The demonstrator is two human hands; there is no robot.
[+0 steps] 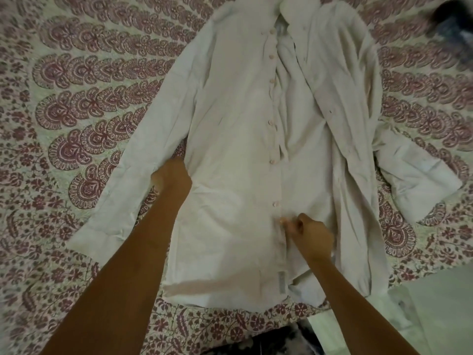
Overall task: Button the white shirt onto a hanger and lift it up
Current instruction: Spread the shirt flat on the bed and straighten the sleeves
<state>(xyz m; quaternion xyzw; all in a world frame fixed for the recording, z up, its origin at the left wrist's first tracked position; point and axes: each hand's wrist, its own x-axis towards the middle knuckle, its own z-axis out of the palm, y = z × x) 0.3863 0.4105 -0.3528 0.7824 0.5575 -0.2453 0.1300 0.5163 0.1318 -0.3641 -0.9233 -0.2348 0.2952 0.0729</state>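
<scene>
White shirt lay flat on the bedspread, collar far from the person, hem near the bed's front edge. Upper front lay open and the panel on the person's right was rumpled. Small round buttons ran down the placket. Right hand pinched the placket just below the lowest visible button, fingers narrow on the cloth. Left hand sat at the side seam, between body and sleeve; its fingers were blurred, so grip could not be told. Sleeves spread outward with bedspread showing on both sides. Shirt cloth creased, bedspread printed in maroon paisley.
</scene>
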